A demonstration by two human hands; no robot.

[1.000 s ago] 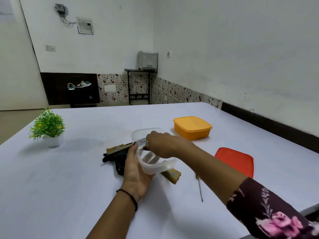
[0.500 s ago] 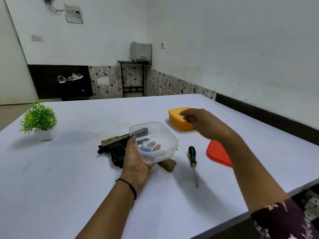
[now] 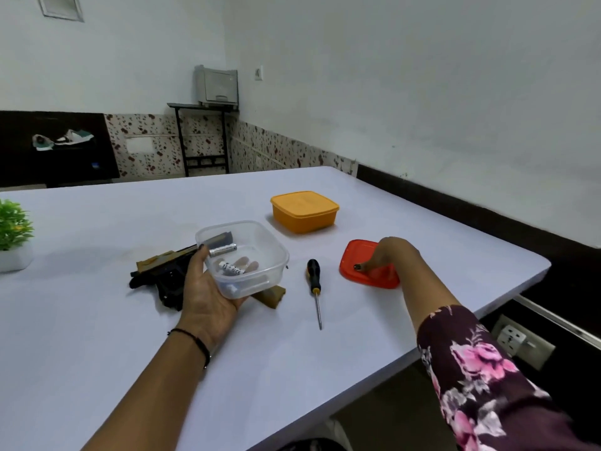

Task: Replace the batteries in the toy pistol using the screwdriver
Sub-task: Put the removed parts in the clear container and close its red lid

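Her right hand [image 3: 387, 255] has come away from the orange box [image 3: 304, 211] at the far side and is now down on the red lid [image 3: 353, 255] near the right edge of the table [image 3: 130, 353]. The thumb lies on top of the lid, but the other fingers are hidden behind the back of the hand, so I cannot tell whether she grips the lid or only rests on it. Her left hand [image 3: 208, 294] is curled under a clear tub [image 3: 276, 265], thumb hooked over its near left rim, holding it just above the table. Batteries [image 3: 222, 250] lie loose inside the tub. A toy pistol [image 3: 162, 271] lies flat on the table, partly hidden behind that hand and the tub. Between tub and lid lies the screwdriver [image 3: 314, 278], untouched, handle pointing far and tip pointing near. A small green plant [image 3: 13, 229] stands at the far left.
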